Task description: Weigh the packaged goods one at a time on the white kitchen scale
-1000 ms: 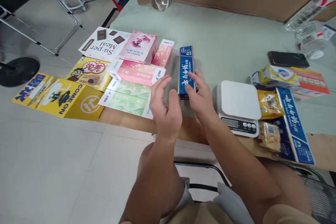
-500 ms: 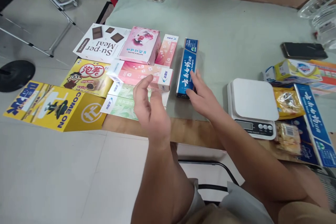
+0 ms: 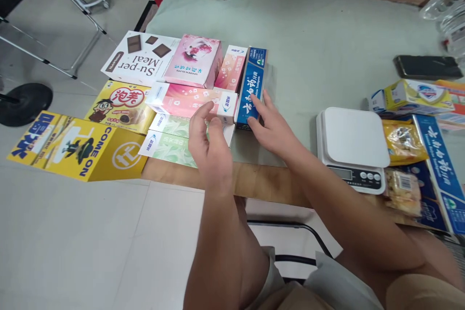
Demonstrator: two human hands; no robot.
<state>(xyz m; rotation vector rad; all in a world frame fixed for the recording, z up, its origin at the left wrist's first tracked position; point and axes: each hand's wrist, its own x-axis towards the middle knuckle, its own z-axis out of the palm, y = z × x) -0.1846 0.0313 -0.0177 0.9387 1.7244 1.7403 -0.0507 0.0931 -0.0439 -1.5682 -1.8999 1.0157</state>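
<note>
Your middle toothpaste box (image 3: 251, 86) is deep blue with white lettering. To its left you see a pink carton (image 3: 194, 60) with darker flowers, a coral-pink box (image 3: 185, 100) dotted with pale blossoms, and green leaf-patterned boxes (image 3: 170, 146). Farther left, the white carton (image 3: 136, 69) shows brown squares; the near yellow box (image 3: 90, 147) has dark blue letters. Right, your white scale (image 3: 354, 135) has a black panel.

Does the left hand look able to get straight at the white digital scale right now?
Probably not straight across: the right hand, touching the blue toothpaste box, lies between the left hand and the white digital scale. Reaching over might work.
</note>
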